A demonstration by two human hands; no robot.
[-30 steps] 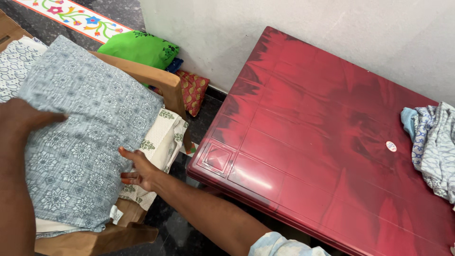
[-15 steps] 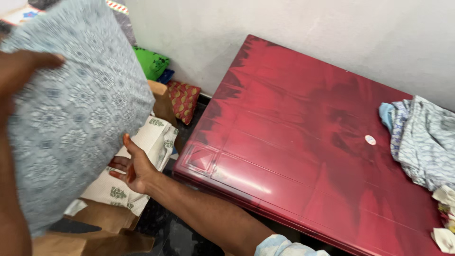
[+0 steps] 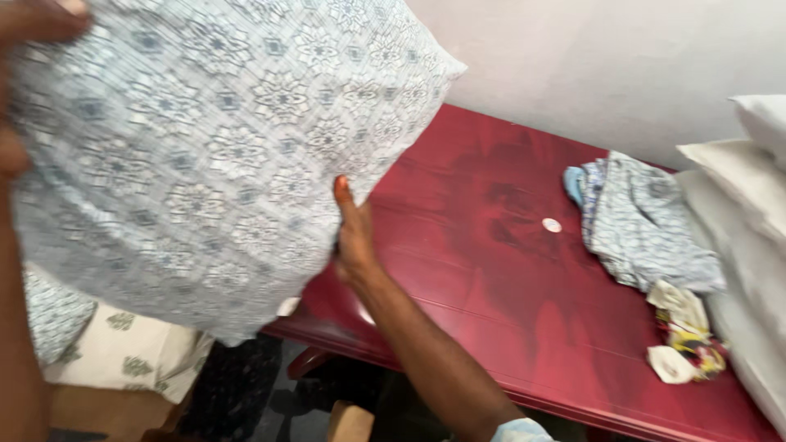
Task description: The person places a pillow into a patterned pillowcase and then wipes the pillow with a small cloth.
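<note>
Your two hands are holding a large pillow (image 3: pixel 196 155) in a pale blue-grey cover printed with flower-like medallions, lifted in the air so that it is filling the upper left of the head view. Your left hand (image 3: pixel 29 49) is gripping the pillow's upper left corner, fingers curling over the top edge; only a part of that hand is showing at the frame's border. Your right hand (image 3: pixel 352 233) is pressing against the pillow's right edge, fingers pointing upward and disappearing behind the fabric, so the hand is clasping the cover there rather than lying open. Your right forearm is running down toward the bottom of the frame, ending in a light blue sleeve (image 3: pixel 520 430).

The pillow is hanging partly over the left end of a dark red table (image 3: pixel 491 278) with a glossy, panelled top, and is not touching it. On the table's right part a crumpled blue-and-white patterned cloth (image 3: pixel 639 221) is lying, with a small white round sticker (image 3: pixel 552 224) just beside it on the bare surface. Near the table's front right edge, small scraps of white and colourful fabric (image 3: pixel 684 336) are lying. White cushions (image 3: pixel 737 213) are resting along the far right. Below the raised pillow, a cream cloth with green motifs (image 3: pixel 123 360) is showing.
</note>
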